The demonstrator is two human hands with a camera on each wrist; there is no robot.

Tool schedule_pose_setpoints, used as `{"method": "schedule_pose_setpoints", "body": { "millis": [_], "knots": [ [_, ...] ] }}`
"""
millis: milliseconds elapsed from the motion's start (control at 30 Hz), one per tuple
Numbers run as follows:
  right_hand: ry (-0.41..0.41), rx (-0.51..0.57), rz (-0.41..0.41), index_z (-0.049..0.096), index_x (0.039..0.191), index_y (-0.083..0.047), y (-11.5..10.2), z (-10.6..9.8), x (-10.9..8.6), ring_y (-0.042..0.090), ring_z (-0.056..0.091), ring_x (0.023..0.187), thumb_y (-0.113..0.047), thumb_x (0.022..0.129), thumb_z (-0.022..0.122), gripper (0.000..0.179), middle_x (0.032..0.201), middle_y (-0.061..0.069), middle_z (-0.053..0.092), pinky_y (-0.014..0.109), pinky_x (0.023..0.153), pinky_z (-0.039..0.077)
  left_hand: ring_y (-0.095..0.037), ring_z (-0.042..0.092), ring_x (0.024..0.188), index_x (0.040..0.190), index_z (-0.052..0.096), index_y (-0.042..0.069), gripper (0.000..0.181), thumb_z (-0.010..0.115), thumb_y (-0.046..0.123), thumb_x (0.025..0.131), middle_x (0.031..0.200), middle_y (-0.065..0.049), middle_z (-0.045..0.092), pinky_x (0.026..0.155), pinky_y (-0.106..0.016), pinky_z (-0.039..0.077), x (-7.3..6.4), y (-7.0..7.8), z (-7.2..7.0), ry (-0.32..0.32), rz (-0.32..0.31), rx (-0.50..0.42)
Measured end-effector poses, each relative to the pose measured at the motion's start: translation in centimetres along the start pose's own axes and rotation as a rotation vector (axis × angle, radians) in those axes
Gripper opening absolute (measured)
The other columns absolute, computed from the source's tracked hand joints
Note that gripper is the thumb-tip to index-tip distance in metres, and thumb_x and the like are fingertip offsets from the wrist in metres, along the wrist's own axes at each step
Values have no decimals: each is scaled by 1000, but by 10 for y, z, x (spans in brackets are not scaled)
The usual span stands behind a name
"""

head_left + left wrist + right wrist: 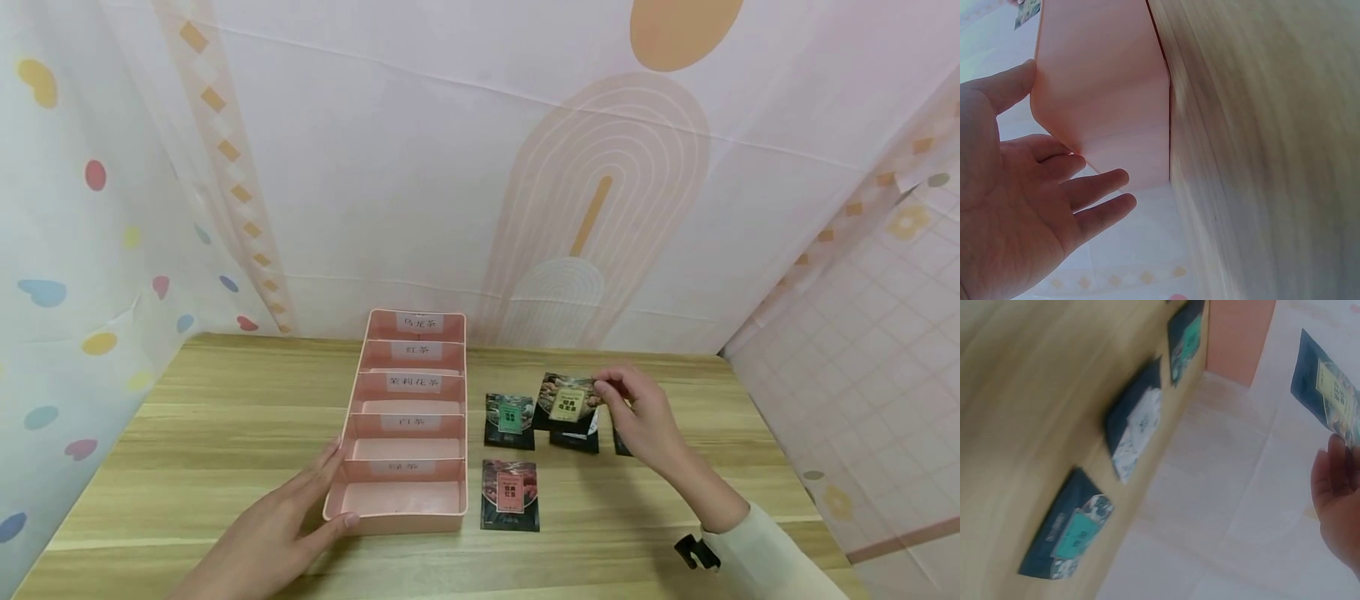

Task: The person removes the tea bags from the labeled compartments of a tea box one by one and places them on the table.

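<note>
My right hand pinches the edge of a black tea sachet with a yellow label, raised above the table. Under it lies a sachet with a white label, partly covered from the head view. My left hand touches the near left corner of a long pink divided box. In the left wrist view, its thumb and index finger meet the box rim while the other fingers extend loosely. The box has several labelled compartments in a row.
Right of the box lie a green-labelled sachet and, nearer, a red-labelled sachet. A teal-labelled sachet is mostly behind my right hand in the head view. A patterned cloth hangs behind the wooden table.
</note>
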State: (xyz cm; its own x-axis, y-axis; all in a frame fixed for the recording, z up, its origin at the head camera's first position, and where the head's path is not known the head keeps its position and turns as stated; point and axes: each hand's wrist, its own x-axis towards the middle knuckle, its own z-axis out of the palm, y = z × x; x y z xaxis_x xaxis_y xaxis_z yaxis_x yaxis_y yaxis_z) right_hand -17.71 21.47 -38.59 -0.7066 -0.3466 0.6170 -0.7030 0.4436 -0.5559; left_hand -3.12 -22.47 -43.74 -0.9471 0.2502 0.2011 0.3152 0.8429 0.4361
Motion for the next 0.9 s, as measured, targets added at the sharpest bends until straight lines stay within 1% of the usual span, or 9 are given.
{"method": "schedule_pose_setpoints", "body": {
  "millis": [133,233,333,433,567,600,767,900],
  "knots": [
    [-34,15,94,71,103,1,2,-5,-9,20,59,69,13,98,64,15,90,5,68,21,57,48,-31,60,132,160,43,9,81,74,48,97,164,-10,42,97,-56,55,0,0,0,-3,-9,2],
    [-61,15,167,71,105,0,4,-7,-16,19,60,71,9,100,63,13,90,3,67,22,56,48,-31,60,132,161,43,9,81,74,48,97,164,-9,42,97,-56,55,0,0,0,0,-9,0],
    [-86,7,211,70,106,-1,6,-8,-22,15,61,72,6,101,63,11,89,2,67,24,56,50,-31,60,132,161,42,9,80,74,46,97,165,-10,42,97,-56,55,0,-1,0,1,-2,-2],
    [-107,6,250,70,107,-2,8,-9,-29,15,61,71,3,103,63,10,87,0,67,24,55,50,-30,60,131,161,42,8,79,74,44,98,164,-10,42,97,-56,55,0,-1,0,3,5,-3],
    [-134,12,317,71,108,-5,12,-10,-40,22,58,67,-2,104,62,9,83,-1,64,25,52,47,-30,60,132,161,42,8,79,74,44,98,165,-10,42,97,-56,54,0,0,0,4,6,-1],
    [-142,16,335,71,108,-5,12,-10,-42,22,58,67,-2,105,62,9,83,-1,64,26,52,47,-30,60,132,161,42,8,79,74,45,98,164,-10,42,97,-56,54,0,0,0,4,5,0],
    [-183,48,403,70,108,-3,15,-9,-51,25,62,73,0,104,63,9,85,1,65,31,59,55,-31,60,132,160,43,8,80,74,46,97,164,-11,42,98,-56,54,0,0,0,-3,-7,0],
    [-196,65,442,70,107,-2,20,-8,-57,30,64,75,2,103,62,9,87,3,66,33,63,58,-32,60,132,160,43,8,80,74,47,97,164,-11,42,97,-57,54,0,-1,0,-10,-9,1]
  ]
}}
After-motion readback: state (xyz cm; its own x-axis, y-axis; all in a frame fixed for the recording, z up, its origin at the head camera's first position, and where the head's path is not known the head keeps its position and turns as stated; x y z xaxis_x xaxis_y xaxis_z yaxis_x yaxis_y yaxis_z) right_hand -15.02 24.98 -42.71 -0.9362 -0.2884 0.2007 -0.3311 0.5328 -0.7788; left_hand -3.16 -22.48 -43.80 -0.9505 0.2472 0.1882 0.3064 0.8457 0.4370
